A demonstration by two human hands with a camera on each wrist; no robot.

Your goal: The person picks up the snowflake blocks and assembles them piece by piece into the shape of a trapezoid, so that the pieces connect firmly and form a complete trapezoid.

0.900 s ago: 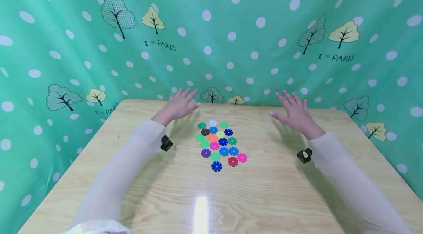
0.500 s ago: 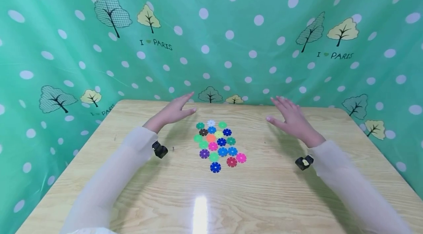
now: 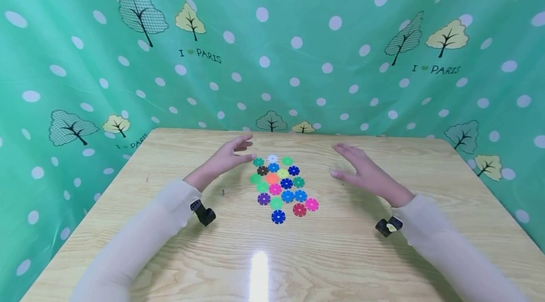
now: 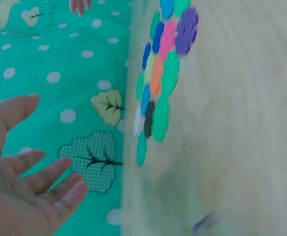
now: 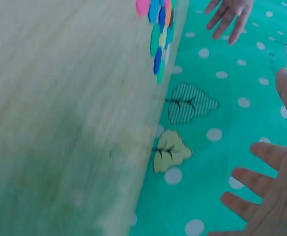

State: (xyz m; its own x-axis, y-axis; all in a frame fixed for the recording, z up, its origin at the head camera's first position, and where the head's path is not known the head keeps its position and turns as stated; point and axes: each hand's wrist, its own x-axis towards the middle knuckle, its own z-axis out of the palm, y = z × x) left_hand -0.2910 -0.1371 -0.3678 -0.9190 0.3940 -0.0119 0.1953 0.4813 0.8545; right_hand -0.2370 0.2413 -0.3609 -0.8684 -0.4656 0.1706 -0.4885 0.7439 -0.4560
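Several notched plastic discs in many colours lie flat in a loose cluster mid-table, among them an orange disc (image 3: pixel 272 178), a purple disc (image 3: pixel 264 199) and a dark blue disc (image 3: pixel 278 217). Left of the cluster my left hand (image 3: pixel 223 157) hovers above the table, fingers relaxed, its thumb tip near the green disc (image 3: pixel 258 162) at the back. To the right, my right hand (image 3: pixel 368 172) is also held in the air with fingers extended, palm turned inward. Neither holds anything. In the left wrist view the spread fingers (image 4: pixel 50 179) stand apart from the discs.
The wooden table (image 3: pixel 340 254) reaches back to a green dotted curtain (image 3: pixel 294 56). A small dark bit (image 3: pixel 223 192) lies left of the discs. Each sleeve carries a black wrist camera, one on the left (image 3: pixel 203 213) and one on the right (image 3: pixel 388 227).
Both hands have come down from the curtain side toward the table, palms turning inward. The right hand has shifted left, nearer the cluster. The discs have stayed in place.
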